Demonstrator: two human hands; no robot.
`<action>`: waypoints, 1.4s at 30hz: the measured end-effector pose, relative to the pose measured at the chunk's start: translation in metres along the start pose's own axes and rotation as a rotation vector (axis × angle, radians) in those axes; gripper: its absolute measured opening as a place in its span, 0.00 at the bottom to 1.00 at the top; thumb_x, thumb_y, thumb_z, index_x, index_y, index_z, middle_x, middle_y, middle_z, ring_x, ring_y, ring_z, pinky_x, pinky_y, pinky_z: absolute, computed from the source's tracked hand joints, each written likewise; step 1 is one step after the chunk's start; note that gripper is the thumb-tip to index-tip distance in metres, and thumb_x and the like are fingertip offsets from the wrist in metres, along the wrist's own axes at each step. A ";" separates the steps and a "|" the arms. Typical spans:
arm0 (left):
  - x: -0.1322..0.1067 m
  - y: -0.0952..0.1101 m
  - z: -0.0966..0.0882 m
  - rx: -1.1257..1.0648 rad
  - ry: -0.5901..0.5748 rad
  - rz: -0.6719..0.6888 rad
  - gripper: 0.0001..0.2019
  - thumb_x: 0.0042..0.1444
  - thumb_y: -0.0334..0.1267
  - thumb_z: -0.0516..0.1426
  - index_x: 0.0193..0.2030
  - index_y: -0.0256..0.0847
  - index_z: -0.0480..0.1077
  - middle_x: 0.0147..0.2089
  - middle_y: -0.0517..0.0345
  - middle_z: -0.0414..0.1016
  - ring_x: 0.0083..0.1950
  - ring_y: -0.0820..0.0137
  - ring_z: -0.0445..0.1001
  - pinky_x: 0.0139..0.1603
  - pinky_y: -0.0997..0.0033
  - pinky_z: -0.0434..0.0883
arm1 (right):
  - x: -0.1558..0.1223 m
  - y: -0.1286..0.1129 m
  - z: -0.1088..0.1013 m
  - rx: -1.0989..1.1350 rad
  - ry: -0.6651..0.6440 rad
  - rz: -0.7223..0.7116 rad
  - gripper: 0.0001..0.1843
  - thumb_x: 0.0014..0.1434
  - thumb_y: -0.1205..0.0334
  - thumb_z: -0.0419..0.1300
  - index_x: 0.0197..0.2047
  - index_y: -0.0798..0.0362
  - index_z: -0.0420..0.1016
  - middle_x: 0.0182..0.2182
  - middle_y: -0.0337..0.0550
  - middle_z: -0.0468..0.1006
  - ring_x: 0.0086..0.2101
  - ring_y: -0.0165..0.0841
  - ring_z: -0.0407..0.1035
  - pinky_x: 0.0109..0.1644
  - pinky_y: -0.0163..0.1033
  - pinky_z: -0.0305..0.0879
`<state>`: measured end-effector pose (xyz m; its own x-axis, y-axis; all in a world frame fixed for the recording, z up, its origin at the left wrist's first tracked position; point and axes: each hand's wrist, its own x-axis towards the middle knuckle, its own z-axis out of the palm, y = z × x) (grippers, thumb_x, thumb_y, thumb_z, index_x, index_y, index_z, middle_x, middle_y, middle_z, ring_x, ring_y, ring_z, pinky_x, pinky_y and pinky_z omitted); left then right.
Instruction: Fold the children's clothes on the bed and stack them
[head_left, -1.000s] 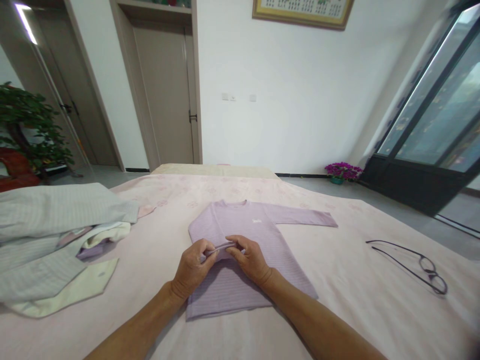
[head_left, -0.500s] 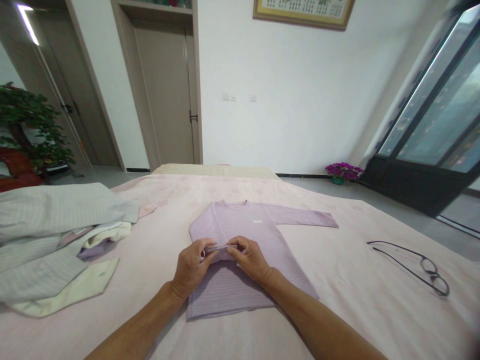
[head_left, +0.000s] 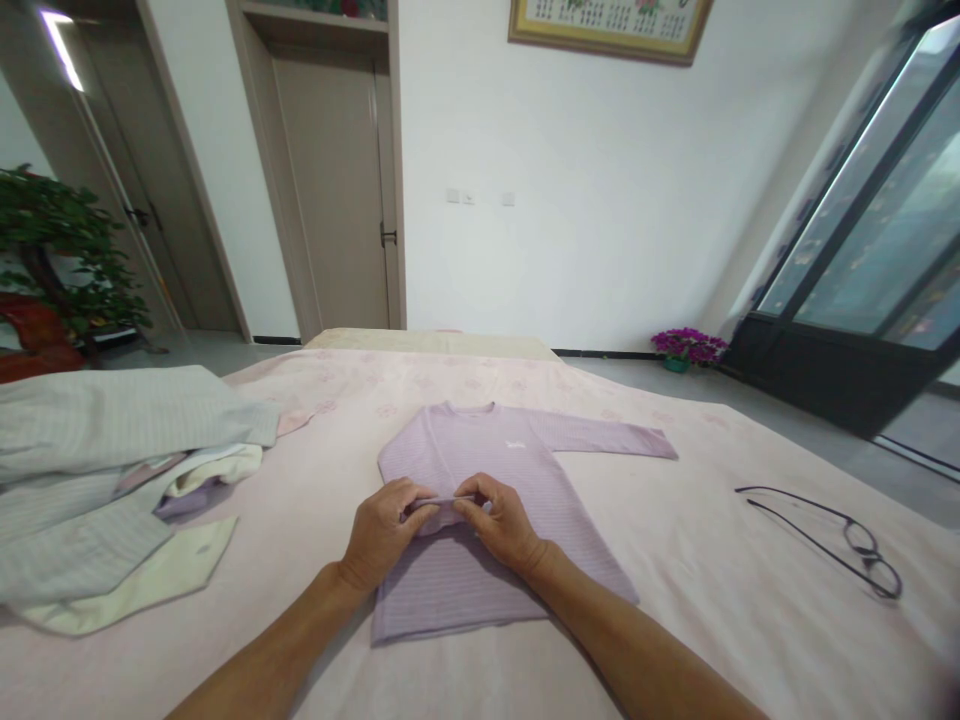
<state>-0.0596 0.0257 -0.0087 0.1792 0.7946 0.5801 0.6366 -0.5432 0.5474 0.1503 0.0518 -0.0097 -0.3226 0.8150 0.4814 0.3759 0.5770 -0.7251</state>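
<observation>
A lilac striped long-sleeved shirt lies front up, its neckline pointing away from me and one sleeve stretched out to the right. The other sleeve is folded in over the body, and its end is raised slightly between my hands. My left hand pinches the left end of that sleeve's edge between thumb and fingers. My right hand pinches the same edge a short way to the right. The shirt's left side is partly hidden by my left hand and forearm.
A pale pink sheet covers the bed under the shirt. To the left lies a heap of grey striped and cream clothes. Black-framed glasses rest on the right. Beyond the bed are a door and purple flowers.
The pinched sleeve edge has tipped slightly, so more of its fabric shows between my hands. Both hands stay at nearly the same spot, and the shirt lies as before.
</observation>
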 end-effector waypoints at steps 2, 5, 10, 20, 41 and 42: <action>0.000 0.002 -0.001 -0.001 -0.005 0.011 0.06 0.60 0.41 0.59 0.36 0.43 0.76 0.32 0.59 0.75 0.34 0.70 0.73 0.37 0.73 0.69 | 0.001 -0.001 -0.001 -0.006 -0.039 0.003 0.10 0.58 0.62 0.62 0.45 0.51 0.78 0.32 0.38 0.77 0.32 0.30 0.69 0.39 0.35 0.64; -0.001 0.006 -0.001 -0.022 -0.012 0.059 0.07 0.61 0.40 0.59 0.35 0.41 0.76 0.31 0.59 0.74 0.33 0.72 0.72 0.35 0.74 0.67 | 0.002 -0.003 -0.003 -0.038 -0.106 -0.027 0.07 0.59 0.62 0.62 0.40 0.50 0.80 0.30 0.37 0.77 0.32 0.30 0.70 0.39 0.35 0.63; -0.002 0.008 -0.001 -0.033 -0.041 0.091 0.08 0.62 0.41 0.58 0.35 0.42 0.75 0.31 0.59 0.75 0.33 0.72 0.72 0.35 0.75 0.67 | 0.000 -0.002 -0.005 -0.021 -0.119 -0.099 0.11 0.64 0.59 0.58 0.34 0.50 0.81 0.28 0.38 0.75 0.32 0.30 0.69 0.39 0.35 0.62; 0.002 0.003 0.001 -0.184 0.191 -0.201 0.11 0.62 0.44 0.57 0.34 0.39 0.75 0.30 0.60 0.74 0.32 0.72 0.72 0.35 0.73 0.68 | -0.002 -0.006 -0.007 -0.094 0.141 -0.165 0.12 0.65 0.59 0.56 0.48 0.50 0.76 0.35 0.44 0.75 0.36 0.34 0.68 0.43 0.39 0.66; -0.001 0.016 0.003 -0.065 0.003 0.159 0.10 0.66 0.38 0.53 0.40 0.43 0.76 0.36 0.55 0.78 0.38 0.71 0.76 0.42 0.73 0.71 | 0.016 -0.007 0.003 0.481 0.161 0.373 0.14 0.52 0.51 0.65 0.33 0.52 0.70 0.21 0.34 0.68 0.21 0.29 0.65 0.23 0.34 0.67; 0.000 0.014 -0.001 -0.006 0.011 0.105 0.11 0.66 0.39 0.53 0.37 0.43 0.75 0.35 0.56 0.77 0.36 0.71 0.76 0.41 0.73 0.70 | 0.020 -0.005 0.000 0.482 0.203 0.395 0.13 0.50 0.54 0.65 0.34 0.52 0.69 0.21 0.32 0.67 0.20 0.27 0.63 0.22 0.33 0.66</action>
<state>-0.0512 0.0181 0.0000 0.2359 0.7303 0.6410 0.6103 -0.6247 0.4871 0.1424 0.0652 0.0035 -0.0518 0.9819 0.1824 -0.0147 0.1818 -0.9832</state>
